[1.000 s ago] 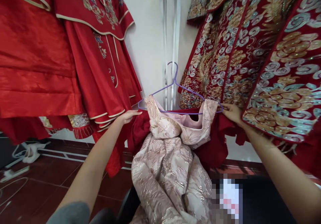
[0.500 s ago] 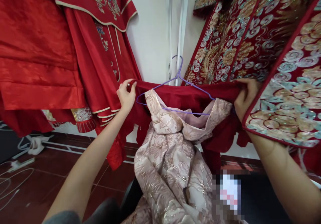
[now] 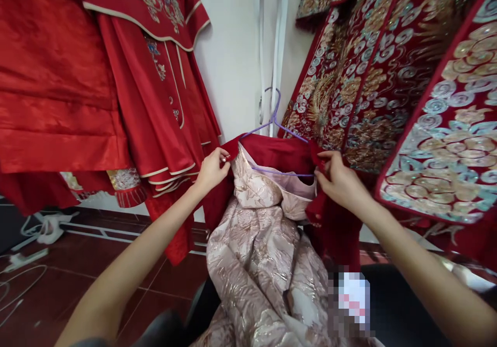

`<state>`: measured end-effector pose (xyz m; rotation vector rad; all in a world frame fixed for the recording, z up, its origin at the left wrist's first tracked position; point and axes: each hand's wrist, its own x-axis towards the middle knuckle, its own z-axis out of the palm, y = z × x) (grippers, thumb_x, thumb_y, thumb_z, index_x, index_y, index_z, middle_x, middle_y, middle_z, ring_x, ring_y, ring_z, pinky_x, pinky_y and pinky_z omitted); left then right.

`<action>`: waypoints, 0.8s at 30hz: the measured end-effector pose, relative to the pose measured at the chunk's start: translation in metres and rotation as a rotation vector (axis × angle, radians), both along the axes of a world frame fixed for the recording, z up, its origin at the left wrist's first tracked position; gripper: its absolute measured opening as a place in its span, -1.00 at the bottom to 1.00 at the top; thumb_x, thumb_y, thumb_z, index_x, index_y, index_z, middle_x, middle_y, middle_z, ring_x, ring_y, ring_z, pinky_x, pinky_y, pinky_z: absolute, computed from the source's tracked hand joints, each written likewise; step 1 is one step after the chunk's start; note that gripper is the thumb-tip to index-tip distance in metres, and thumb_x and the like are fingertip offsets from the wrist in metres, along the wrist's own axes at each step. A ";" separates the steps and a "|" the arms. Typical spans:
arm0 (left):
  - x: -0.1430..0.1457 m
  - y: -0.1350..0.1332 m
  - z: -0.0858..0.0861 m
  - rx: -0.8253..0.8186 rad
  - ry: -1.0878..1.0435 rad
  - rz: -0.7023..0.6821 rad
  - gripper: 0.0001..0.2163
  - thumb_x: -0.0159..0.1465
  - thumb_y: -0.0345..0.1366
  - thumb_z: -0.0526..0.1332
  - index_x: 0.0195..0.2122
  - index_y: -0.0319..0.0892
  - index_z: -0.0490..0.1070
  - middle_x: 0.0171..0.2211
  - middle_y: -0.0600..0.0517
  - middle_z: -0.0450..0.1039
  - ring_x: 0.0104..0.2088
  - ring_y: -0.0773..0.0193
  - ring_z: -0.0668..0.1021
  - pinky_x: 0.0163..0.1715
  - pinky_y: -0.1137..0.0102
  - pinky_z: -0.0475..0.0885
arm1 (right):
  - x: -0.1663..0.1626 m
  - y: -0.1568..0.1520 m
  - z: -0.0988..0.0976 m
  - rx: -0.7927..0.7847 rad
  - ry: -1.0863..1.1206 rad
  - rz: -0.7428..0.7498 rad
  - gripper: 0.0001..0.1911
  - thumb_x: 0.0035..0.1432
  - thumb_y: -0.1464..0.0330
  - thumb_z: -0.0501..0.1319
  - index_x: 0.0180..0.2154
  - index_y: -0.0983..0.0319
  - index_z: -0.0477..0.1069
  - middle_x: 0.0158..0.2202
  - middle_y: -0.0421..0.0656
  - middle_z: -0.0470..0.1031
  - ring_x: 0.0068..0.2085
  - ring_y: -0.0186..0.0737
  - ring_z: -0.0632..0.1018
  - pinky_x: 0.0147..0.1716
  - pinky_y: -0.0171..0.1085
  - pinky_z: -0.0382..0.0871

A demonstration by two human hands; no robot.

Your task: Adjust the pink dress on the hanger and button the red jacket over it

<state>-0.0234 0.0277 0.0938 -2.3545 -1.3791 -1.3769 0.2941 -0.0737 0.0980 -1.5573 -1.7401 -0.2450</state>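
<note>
Red garment [image 3: 272,153]: we see a dark red cloth draped over the shoulders of a purple wire hanger [image 3: 276,124], at the centre of the scene against the far white wall [image 3: 233,52].
Pink dress [image 3: 260,254]: a pale brocade dress hangs on the same hanger beneath the red cloth and spills down near us.
Left hand [image 3: 212,170]: our fingers are pinched together on the red garment's left edge.
Right hand [image 3: 339,181]: clamped on the garment's right edge.
Handling: we judge the red cloth soft, limp and fairly light; its edges by the hanger's shoulders look best to hold.
Change: half a second ago we held the cloth stretched wide; now our hands are closer in and it sits on the hanger.
Surroundings: red robes [image 3: 116,77] hang left, embroidered robes [image 3: 388,77] right.
</note>
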 end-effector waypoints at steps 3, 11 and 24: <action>0.025 -0.010 0.000 -0.050 -0.067 0.054 -0.85 0.10 -0.39 0.16 -0.27 -0.14 0.31 -0.39 0.00 0.47 -0.36 0.20 0.52 -0.29 0.34 0.37 | -0.021 0.017 -0.011 0.065 0.046 0.097 -0.63 0.09 0.41 0.06 -0.03 0.27 0.15 -0.36 -0.04 0.46 -0.37 -0.03 0.53 -0.40 -0.20 0.32; 0.084 -0.043 0.011 -0.131 -0.122 -0.124 -0.88 0.09 -0.41 0.16 -0.33 -0.14 0.28 -0.47 0.01 0.45 -0.46 0.24 0.49 -0.43 0.37 0.31 | -0.096 0.018 -0.015 0.102 0.366 0.558 -0.75 0.14 0.40 0.06 -0.10 0.17 0.14 -0.33 -0.16 0.39 -0.31 -0.20 0.52 -0.31 -0.24 0.41; 0.069 -0.039 0.003 -0.098 -0.208 -0.225 -0.82 0.05 -0.41 0.22 -0.31 -0.14 0.29 -0.48 0.11 0.41 -0.46 0.37 0.49 -0.42 0.48 0.35 | -0.087 0.035 -0.018 0.011 0.656 0.596 -0.67 -0.03 0.33 0.28 -0.19 0.20 0.29 -0.24 -0.14 0.47 -0.27 -0.25 0.55 -0.29 -0.26 0.51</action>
